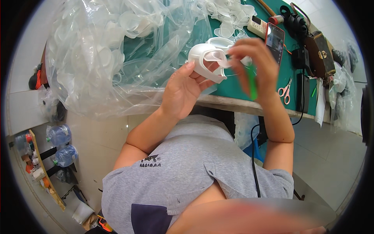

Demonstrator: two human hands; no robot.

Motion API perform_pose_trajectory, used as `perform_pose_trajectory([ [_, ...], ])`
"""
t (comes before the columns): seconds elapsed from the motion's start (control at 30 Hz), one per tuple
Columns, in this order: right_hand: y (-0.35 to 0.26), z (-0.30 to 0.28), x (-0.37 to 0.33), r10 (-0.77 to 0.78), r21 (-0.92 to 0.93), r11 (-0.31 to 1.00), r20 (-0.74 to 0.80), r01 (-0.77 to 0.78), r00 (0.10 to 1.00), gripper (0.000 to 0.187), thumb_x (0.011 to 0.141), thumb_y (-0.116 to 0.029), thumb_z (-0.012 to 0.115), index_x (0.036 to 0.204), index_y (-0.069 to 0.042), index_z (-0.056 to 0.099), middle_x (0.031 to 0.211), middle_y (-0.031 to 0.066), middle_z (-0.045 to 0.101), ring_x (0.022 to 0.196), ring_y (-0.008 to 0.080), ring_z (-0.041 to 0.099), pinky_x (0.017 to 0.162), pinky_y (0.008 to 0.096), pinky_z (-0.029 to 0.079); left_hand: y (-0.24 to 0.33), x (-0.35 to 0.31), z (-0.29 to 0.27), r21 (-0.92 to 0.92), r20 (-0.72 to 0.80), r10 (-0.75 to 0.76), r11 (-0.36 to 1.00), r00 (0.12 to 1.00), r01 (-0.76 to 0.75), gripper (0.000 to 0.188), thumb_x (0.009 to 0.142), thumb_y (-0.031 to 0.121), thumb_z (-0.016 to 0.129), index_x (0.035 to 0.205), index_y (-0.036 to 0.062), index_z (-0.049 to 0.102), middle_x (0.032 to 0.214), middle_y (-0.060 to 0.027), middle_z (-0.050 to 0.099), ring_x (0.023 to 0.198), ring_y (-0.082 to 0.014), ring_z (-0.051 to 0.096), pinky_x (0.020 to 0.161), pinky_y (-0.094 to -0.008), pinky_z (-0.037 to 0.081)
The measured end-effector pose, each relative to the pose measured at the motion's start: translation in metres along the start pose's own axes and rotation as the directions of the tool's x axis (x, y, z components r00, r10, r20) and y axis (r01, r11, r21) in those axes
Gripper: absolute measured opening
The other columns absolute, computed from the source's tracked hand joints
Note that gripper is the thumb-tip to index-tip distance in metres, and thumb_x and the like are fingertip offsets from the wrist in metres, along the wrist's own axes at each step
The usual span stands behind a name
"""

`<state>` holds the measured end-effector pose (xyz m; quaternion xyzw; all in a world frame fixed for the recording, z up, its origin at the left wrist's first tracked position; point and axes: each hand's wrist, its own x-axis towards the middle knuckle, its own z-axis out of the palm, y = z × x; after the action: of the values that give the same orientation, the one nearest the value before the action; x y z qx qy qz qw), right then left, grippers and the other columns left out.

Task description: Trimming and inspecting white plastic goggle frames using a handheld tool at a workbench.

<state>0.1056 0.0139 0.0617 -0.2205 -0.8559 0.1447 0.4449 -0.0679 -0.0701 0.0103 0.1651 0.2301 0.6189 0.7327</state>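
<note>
My left hand [181, 91] is closed on the rim of a white rounded plastic shell [199, 54], with a wide opening facing right. My right hand [263, 64] is close beside that opening, blurred by motion. A slim tool with a green handle [251, 82] lies in its curled fingers. A small translucent piece [224, 62] is at the shell's opening, near my right fingertips; whether they pinch it I cannot tell. Just behind the shell shows a white ring-shaped part [220, 42] on the green table mat [233, 91].
A large clear plastic bag [99, 74] of translucent parts covers the table's left side. More translucent pieces [230, 17] lie at the back. To the right are a phone [275, 41], pink-handled scissors [286, 91], a brown case [321, 50] and a black cable [254, 156] hanging down.
</note>
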Motion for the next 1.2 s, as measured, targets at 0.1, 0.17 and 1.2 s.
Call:
perform_pose_trajectory([
  [0.1,0.004,0.014,-0.007,-0.136,-0.072,0.988,0.045,0.139,0.990,0.032,0.068,-0.002,0.075,0.097,-0.003,0.064,0.091,0.0116,0.060,0.078,0.0253,0.061,0.067,0.0305,0.050,-0.005,0.003,0.002,0.034,0.045,-0.011,0.999,0.999,0.009,0.048,0.094,0.035,0.045,0.128,0.0013,0.047,0.126,-0.0118,0.055,0.122,-0.0235,0.049,0.103,-0.0433,0.038],
  [0.17,0.015,0.015,-0.013,-0.205,-0.146,0.967,0.043,0.209,0.978,0.031,0.067,-0.003,0.075,0.096,-0.004,0.064,0.090,0.0101,0.060,0.076,0.0249,0.061,0.065,0.0320,0.050,-0.012,0.005,0.004,0.065,0.042,-0.023,0.998,0.999,0.020,0.049,0.095,0.036,0.045,0.129,0.0011,0.047,0.126,-0.0121,0.055,0.123,-0.0236,0.049,0.103,-0.0436,0.038],
  [1.2,-0.002,-0.084,-0.061,-0.315,0.345,0.927,0.503,0.147,0.805,0.018,0.073,-0.012,0.059,0.089,-0.003,0.055,0.085,0.0085,0.051,0.075,0.0239,0.055,0.067,0.0334,0.047,-0.069,0.056,0.020,0.172,-0.201,0.131,0.980,0.971,-0.097,0.026,0.098,0.024,0.048,0.102,0.0005,0.060,0.064,0.0005,0.048,0.053,-0.0060,0.042,0.048,-0.0207,0.033],
])
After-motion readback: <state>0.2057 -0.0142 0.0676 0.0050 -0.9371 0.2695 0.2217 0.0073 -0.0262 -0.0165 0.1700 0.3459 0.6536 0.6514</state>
